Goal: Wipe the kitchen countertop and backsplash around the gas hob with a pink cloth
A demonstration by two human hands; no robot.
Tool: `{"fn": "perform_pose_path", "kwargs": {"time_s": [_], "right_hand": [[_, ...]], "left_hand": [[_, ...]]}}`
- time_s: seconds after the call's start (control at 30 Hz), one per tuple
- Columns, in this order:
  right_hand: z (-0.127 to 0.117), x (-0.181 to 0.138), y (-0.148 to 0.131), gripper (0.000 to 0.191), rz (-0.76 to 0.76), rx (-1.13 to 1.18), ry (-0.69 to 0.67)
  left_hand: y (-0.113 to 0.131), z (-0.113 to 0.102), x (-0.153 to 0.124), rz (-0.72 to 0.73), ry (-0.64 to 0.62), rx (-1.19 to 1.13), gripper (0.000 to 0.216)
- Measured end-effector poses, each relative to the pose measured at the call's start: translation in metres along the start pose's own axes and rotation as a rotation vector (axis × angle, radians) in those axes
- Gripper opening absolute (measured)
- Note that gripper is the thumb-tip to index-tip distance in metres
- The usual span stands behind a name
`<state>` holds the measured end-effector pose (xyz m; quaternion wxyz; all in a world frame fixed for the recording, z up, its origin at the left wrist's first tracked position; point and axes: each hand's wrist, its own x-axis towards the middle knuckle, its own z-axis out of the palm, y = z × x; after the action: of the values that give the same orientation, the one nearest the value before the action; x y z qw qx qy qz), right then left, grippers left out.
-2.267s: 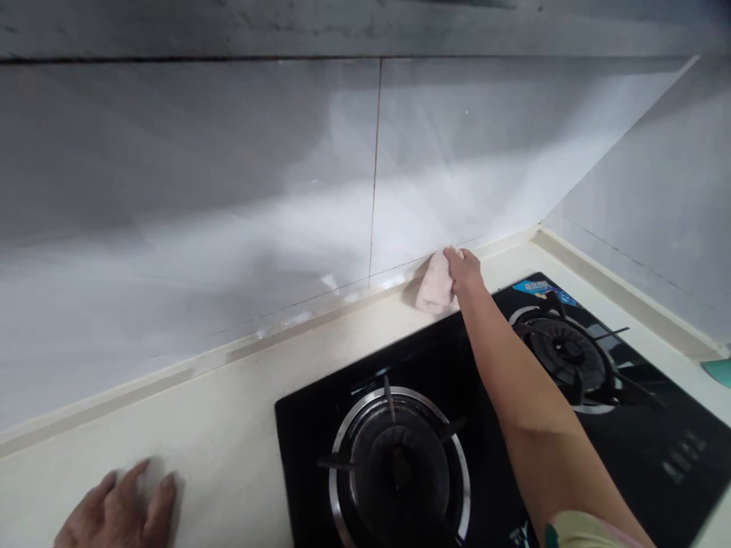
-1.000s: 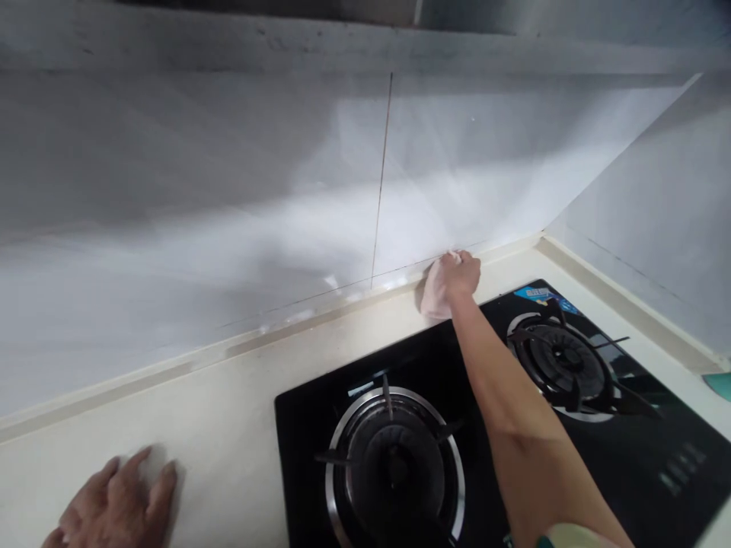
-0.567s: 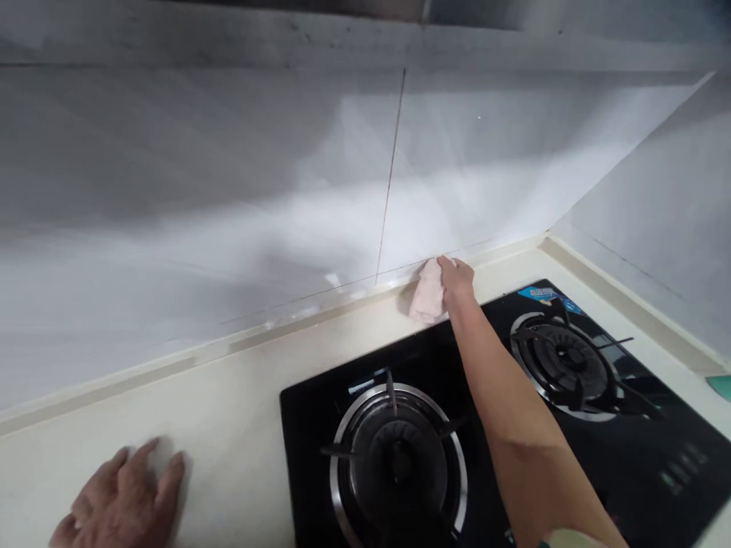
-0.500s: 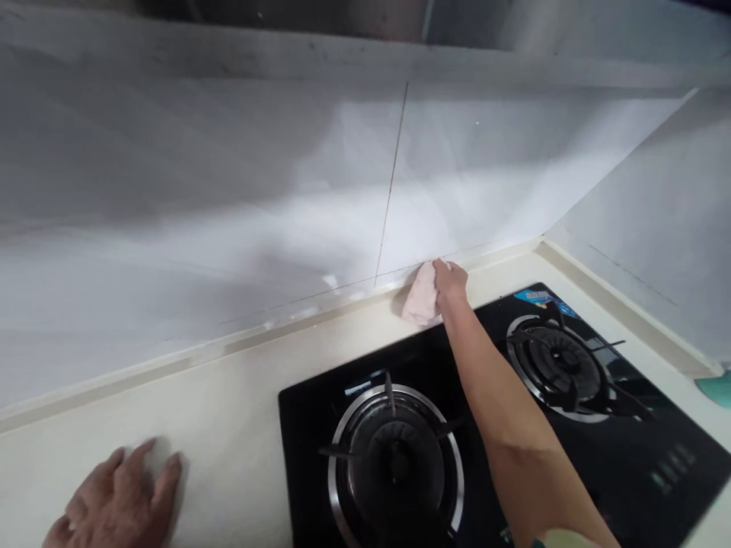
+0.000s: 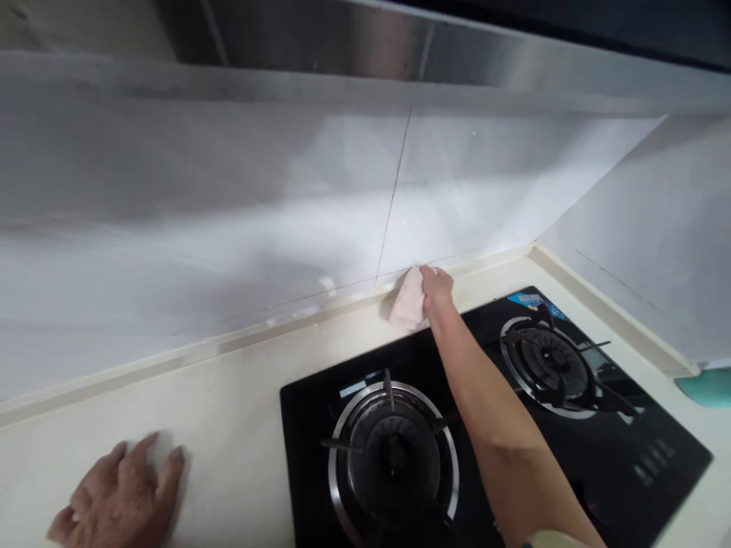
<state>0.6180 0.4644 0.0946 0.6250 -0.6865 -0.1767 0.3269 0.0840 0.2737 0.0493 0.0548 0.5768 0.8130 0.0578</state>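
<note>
the right hand [image 5: 437, 289] has slid closer to the tile joint [image 5: 394, 198], its fingers pinching a pink cloth [image 5: 406, 301] against the back edge of the bench [image 5: 228, 380], just behind the black glass gas hob [image 5: 656, 472]. the left hand [image 5: 122, 487] lies spread flat on the bench, left of the hob. the blue sticker [image 5: 531, 299] is too small to read.
</note>
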Motion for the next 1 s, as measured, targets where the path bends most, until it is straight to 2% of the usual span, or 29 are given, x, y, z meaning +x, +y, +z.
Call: {"fn": "perform_pose_path", "kwargs": {"time_s": [0.13,0.3,0.37,0.43,0.57,0.63,0.7,0.87,0.93,1.0], "right_hand": [[0.015,-0.018,0.007,0.011,0.014,0.013,-0.096],[-0.009,0.004,-0.011,0.018,0.046,0.006,0.045],[-0.010,0.003,-0.015,0.018,0.043,0.001,0.067],[0.002,-0.012,-0.010,0.015,0.043,-0.002,0.031],[0.038,-0.052,0.009,0.009,0.064,0.013,-0.157],[0.044,-0.056,0.011,0.009,0.096,0.031,-0.201],[0.034,-0.044,0.006,0.011,0.128,0.041,-0.177],[-0.016,0.005,-0.020,0.015,0.130,0.010,-0.019],[-0.021,0.009,-0.025,0.018,0.118,-0.004,0.015],[-0.013,-0.001,-0.022,0.016,0.109,-0.005,0.005]], "left_hand": [[-0.002,0.001,0.000,-0.003,0.001,0.009,0.084],[-0.001,-0.001,-0.002,0.011,-0.003,-0.001,0.081],[0.000,0.000,-0.003,0.004,-0.003,-0.011,0.082],[-0.001,0.001,-0.002,-0.001,-0.002,-0.013,0.081],[-0.004,0.003,0.000,-0.005,0.006,-0.003,0.077],[-0.005,0.002,0.000,0.003,-0.002,0.002,0.077],[-0.005,0.000,-0.001,0.010,-0.012,0.005,0.078],[-0.001,-0.001,-0.005,0.013,-0.004,-0.011,0.078],[0.001,-0.001,-0.005,0.021,0.002,-0.023,0.080],[0.001,0.000,-0.005,0.024,0.013,-0.023,0.081]]}}
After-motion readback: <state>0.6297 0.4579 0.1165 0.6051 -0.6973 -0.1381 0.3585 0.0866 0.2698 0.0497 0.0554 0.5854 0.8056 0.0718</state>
